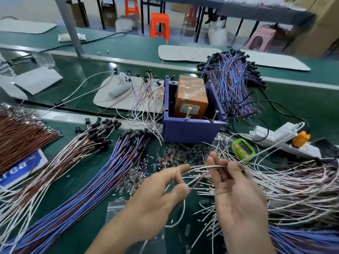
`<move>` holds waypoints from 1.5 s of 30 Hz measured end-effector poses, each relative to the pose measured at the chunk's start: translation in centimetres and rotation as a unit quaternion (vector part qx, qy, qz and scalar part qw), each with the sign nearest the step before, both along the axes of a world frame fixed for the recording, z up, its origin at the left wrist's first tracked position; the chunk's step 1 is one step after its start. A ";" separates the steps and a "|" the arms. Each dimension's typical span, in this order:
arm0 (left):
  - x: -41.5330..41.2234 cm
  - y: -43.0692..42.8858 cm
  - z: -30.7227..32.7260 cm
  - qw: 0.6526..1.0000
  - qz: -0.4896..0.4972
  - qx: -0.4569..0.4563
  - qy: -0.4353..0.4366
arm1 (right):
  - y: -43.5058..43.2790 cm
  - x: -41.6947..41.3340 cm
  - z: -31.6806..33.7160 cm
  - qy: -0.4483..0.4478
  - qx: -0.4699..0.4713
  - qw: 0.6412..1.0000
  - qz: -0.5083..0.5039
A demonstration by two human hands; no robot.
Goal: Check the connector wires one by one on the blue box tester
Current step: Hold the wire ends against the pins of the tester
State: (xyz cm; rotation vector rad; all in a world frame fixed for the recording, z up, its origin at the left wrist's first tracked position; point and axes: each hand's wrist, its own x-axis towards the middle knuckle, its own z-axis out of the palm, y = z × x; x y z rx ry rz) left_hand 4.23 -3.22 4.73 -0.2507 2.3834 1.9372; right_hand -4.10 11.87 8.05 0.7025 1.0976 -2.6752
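The blue box tester (pixel 190 130) stands mid-table with an orange block (pixel 190 96) inside and two metal pins (pixel 189 114) on its front rim. In front of it, my left hand (pixel 157 197) holds a thin white-and-brown connector wire (pixel 200 177) between thumb and index finger; a white loop hangs below. My right hand (pixel 236 191), palm toward me, pinches the same wire's other end with thumb against fingers. Both hands are near the table's front, well short of the tester.
Bundles of blue-brown wires (pixel 102 180) and white wires with black caps (pixel 91 138) lie left. A white wire pile (pixel 286 189) lies right, another blue bundle (pixel 233 81) behind the box. A green timer (pixel 243 149), a power strip (pixel 275 136) and small loose terminals (pixel 176 156) surround the tester.
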 end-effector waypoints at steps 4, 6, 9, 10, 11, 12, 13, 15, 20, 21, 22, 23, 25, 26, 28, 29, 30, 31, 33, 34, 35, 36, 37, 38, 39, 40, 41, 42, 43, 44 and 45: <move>-0.3 0.4 0.0 0.999 0.045 0.016 0.010 | 0.2 0.3 -0.1 0.046 0.035 0.998 -0.039; -0.5 0.5 -0.1 0.998 0.040 0.042 -0.002 | 0.4 0.3 -0.1 0.051 0.032 0.997 -0.044; -0.6 0.7 -0.4 0.993 0.027 0.110 -0.022 | 0.8 0.3 -0.3 0.059 0.041 0.996 -0.049; -0.7 0.6 -0.5 0.991 0.034 0.129 -0.029 | 1.0 0.2 -0.4 0.064 0.052 0.995 -0.052; -0.8 0.3 -0.5 0.989 0.049 0.135 -0.034 | 1.4 0.1 -0.6 0.072 0.064 0.994 -0.055; -0.9 -0.1 -0.5 0.988 0.069 0.131 -0.036 | 1.8 -0.1 -0.7 0.081 0.075 0.992 -0.053; -1.1 -0.5 -0.5 0.988 0.091 0.124 -0.034 | 2.3 -0.2 -0.9 0.092 0.086 0.991 -0.043; -1.5 -1.6 -0.4 0.986 0.128 0.101 -0.014 | 3.3 -0.3 -1.2 0.124 0.134 0.983 0.013; -3.5 -1.4 0.0 0.982 0.160 0.094 0.038 | 3.0 0.7 -0.5 0.282 0.457 0.789 0.299; -3.9 -1.0 0.2 0.981 0.159 0.100 0.046 | 2.6 1.0 -0.4 0.294 0.485 0.753 0.334; -4.3 -0.7 0.3 0.980 0.157 0.110 0.054 | 2.2 1.2 -0.5 0.303 0.500 0.730 0.354; -4.7 -0.5 0.5 0.978 0.155 0.123 0.060 | 1.9 1.3 -0.5 0.311 0.514 0.712 0.363; -5.1 -0.1 0.5 0.974 0.157 0.147 0.066 | 1.3 1.2 -0.5 0.322 0.533 0.685 0.378; -5.3 0.0 0.4 0.972 0.165 0.157 0.065 | 1.2 1.1 -0.5 0.314 0.526 0.689 0.388; -5.6 -0.4 0.2 0.961 0.204 0.178 0.057 | 1.6 0.6 -0.7 0.289 0.486 0.728 0.387; -5.7 -0.9 0.1 0.952 0.235 0.192 0.050 | 2.1 0.1 -0.9 0.268 0.473 0.756 0.365; -5.7 -1.6 -0.1 0.941 0.265 0.205 0.043 | 2.5 -0.2 -1.0 0.246 0.464 0.783 0.333; -5.6 -2.2 -0.2 0.932 0.287 0.217 0.039 | 2.9 -0.6 -1.2 0.228 0.452 0.807 0.304; -5.4 -2.7 -0.4 0.926 0.298 0.229 0.038 | 3.0 -1.0 -1.4 0.208 0.422 0.837 0.279; -5.3 -2.5 -0.4 0.927 0.291 0.233 0.038 | 2.8 -1.0 -1.4 0.206 0.410 0.844 0.278; -5.2 -2.0 -0.4 0.929 0.281 0.238 0.037 | 2.6 -1.0 -1.6 0.209 0.399 0.849 0.278; -5.2 -1.5 -0.4 0.931 0.271 0.242 0.036 | 2.3 -0.8 -1.6 0.210 0.389 0.853 0.275; -5.2 -1.1 -0.3 0.933 0.261 0.244 0.034 | 2.0 -0.7 -1.6 0.211 0.380 0.859 0.270; -5.2 -0.7 -0.2 0.934 0.255 0.246 0.033 | 1.8 -0.6 -1.6 0.207 0.372 0.866 0.264; -5.2 -0.5 -0.2 0.934 0.252 0.250 0.034 | 1.6 -0.5 -1.6 0.203 0.364 0.872 0.257; -5.2 -0.4 -0.1 0.934 0.247 0.255 0.035 | 1.4 -0.4 -1.6 0.201 0.356 0.877 0.254; -5.1 -0.2 -0.1 0.936 0.238 0.256 0.036 | 1.3 -0.4 -1.7 0.200 0.348 0.880 0.253; -5.0 0.0 0.0 0.939 0.227 0.255 0.036 | 1.2 -0.3 -1.7 0.200 0.339 0.883 0.255; -4.9 0.2 0.0 0.943 0.217 0.251 0.036 | 1.0 -0.2 -1.8 0.200 0.330 0.886 0.258; -4.9 0.5 0.1 0.944 0.212 0.250 0.034 | 0.8 0.0 -1.8 0.199 0.323 0.888 0.260; -4.8 0.8 0.1 0.943 0.214 0.253 0.032 | 0.6 0.1 -1.9 0.202 0.322 0.888 0.261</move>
